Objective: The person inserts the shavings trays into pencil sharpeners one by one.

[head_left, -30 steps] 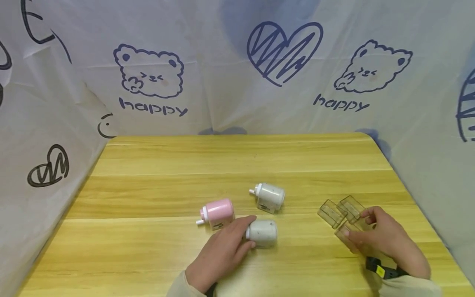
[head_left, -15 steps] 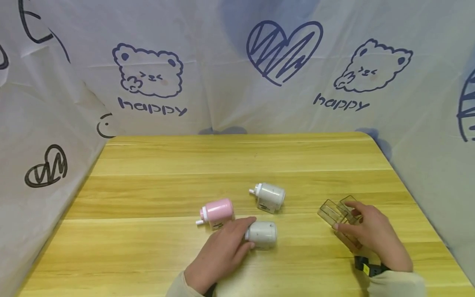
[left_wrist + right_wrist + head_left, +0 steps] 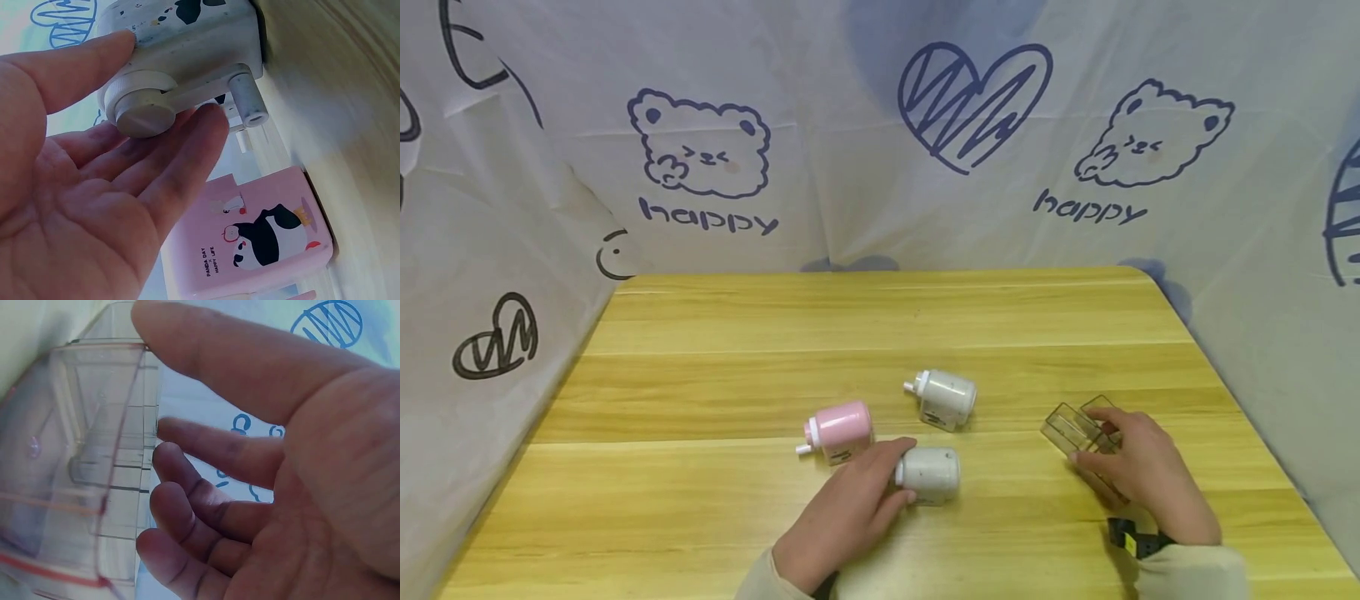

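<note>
In the head view, a white hand-crank pencil sharpener [image 3: 931, 471] lies on its side near the table's middle. My left hand [image 3: 850, 512] holds its crank end, thumb on one side and fingers on the other. The left wrist view shows its round crank hub [image 3: 147, 112] and handle [image 3: 249, 100] beside the fingers. A pink pencil sharpener [image 3: 844, 425] with a panda print lies left of it, and another white pencil sharpener [image 3: 947, 396] lies farther back. My right hand [image 3: 1153, 471] spans several clear plastic drawers [image 3: 1069, 432], thumb and bent fingertips at their edges.
The wood-grain table [image 3: 715, 358] has a rounded far corner at the right. A white cloth [image 3: 835, 142] with drawn bears and hearts hangs behind it and along both sides.
My right hand has slid left and slightly away from me, and the clear drawers have come closer together. My left hand and the sharpeners have stayed almost still.
</note>
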`<state>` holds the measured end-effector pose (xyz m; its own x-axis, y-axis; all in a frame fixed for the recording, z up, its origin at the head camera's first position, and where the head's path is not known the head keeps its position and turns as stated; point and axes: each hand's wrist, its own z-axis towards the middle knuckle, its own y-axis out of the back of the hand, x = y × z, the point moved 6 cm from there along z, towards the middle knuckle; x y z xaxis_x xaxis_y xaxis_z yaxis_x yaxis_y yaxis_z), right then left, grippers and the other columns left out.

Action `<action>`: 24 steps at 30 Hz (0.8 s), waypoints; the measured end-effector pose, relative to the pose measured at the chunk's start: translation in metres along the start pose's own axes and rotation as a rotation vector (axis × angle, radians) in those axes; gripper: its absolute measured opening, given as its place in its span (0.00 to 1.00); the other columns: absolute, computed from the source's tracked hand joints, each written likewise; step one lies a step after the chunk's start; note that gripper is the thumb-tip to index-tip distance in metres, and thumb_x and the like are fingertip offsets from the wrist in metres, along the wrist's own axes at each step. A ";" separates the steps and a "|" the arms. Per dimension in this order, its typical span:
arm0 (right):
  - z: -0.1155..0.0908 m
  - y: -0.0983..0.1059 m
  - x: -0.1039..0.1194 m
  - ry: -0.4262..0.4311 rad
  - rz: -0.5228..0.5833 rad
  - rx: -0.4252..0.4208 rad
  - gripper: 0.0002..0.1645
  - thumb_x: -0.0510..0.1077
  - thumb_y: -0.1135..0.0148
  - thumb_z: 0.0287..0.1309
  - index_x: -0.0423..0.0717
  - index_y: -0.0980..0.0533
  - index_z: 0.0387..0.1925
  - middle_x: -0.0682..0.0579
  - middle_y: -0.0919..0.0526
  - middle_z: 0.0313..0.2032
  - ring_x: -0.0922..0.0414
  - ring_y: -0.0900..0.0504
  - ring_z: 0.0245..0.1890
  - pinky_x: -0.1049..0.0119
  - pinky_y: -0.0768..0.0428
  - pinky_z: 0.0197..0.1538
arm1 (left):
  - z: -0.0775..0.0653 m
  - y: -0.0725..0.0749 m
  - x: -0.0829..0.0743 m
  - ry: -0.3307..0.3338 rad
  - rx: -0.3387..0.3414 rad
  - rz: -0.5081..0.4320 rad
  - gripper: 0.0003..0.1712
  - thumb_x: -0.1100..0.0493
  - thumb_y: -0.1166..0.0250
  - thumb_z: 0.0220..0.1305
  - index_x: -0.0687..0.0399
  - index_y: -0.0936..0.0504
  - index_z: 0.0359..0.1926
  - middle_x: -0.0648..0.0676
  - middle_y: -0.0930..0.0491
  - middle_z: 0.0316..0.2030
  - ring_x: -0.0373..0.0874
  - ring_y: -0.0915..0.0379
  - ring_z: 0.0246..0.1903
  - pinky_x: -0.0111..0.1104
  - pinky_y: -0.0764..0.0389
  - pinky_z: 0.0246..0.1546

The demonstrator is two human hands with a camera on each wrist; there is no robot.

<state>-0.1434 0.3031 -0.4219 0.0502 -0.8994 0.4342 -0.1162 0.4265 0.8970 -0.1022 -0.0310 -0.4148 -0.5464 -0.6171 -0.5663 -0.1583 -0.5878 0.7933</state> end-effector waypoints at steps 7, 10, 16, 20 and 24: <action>0.001 -0.002 0.002 -0.008 -0.007 0.001 0.45 0.61 0.30 0.47 0.34 0.30 0.57 0.42 0.21 0.41 0.47 0.23 0.38 0.49 0.25 0.39 | 0.000 0.000 -0.001 0.003 0.001 -0.005 0.31 0.52 0.39 0.65 0.54 0.36 0.65 0.53 0.26 0.57 0.44 0.29 0.54 0.38 0.29 0.55; 0.002 -0.003 0.005 -0.006 -0.005 -0.003 0.43 0.61 0.30 0.47 0.34 0.28 0.56 0.42 0.20 0.40 0.47 0.23 0.38 0.48 0.25 0.40 | 0.000 0.001 -0.001 0.003 0.001 -0.001 0.31 0.52 0.40 0.65 0.54 0.36 0.66 0.53 0.26 0.57 0.44 0.29 0.54 0.38 0.29 0.55; 0.001 -0.005 0.007 -0.014 -0.011 -0.020 0.44 0.60 0.29 0.45 0.35 0.28 0.56 0.40 0.22 0.42 0.43 0.25 0.42 0.45 0.27 0.44 | -0.001 0.001 -0.001 0.010 0.008 0.001 0.31 0.52 0.40 0.65 0.53 0.37 0.66 0.52 0.27 0.57 0.44 0.29 0.55 0.38 0.29 0.56; 0.001 -0.006 0.007 -0.017 -0.014 -0.035 0.42 0.59 0.28 0.45 0.35 0.27 0.54 0.36 0.23 0.43 0.40 0.26 0.44 0.43 0.28 0.46 | -0.001 0.000 -0.001 0.013 0.014 -0.001 0.31 0.52 0.40 0.65 0.53 0.37 0.66 0.52 0.27 0.57 0.44 0.29 0.55 0.38 0.29 0.56; 0.001 -0.006 0.008 -0.019 -0.012 -0.050 0.40 0.57 0.28 0.45 0.35 0.27 0.54 0.34 0.24 0.45 0.38 0.27 0.46 0.42 0.29 0.47 | -0.001 0.000 -0.001 0.013 0.013 -0.003 0.31 0.52 0.40 0.65 0.53 0.37 0.66 0.52 0.27 0.57 0.44 0.29 0.55 0.38 0.29 0.56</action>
<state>-0.1436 0.2933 -0.4242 0.0326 -0.9057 0.4226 -0.0658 0.4199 0.9052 -0.1011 -0.0311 -0.4148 -0.5354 -0.6218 -0.5716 -0.1709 -0.5830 0.7943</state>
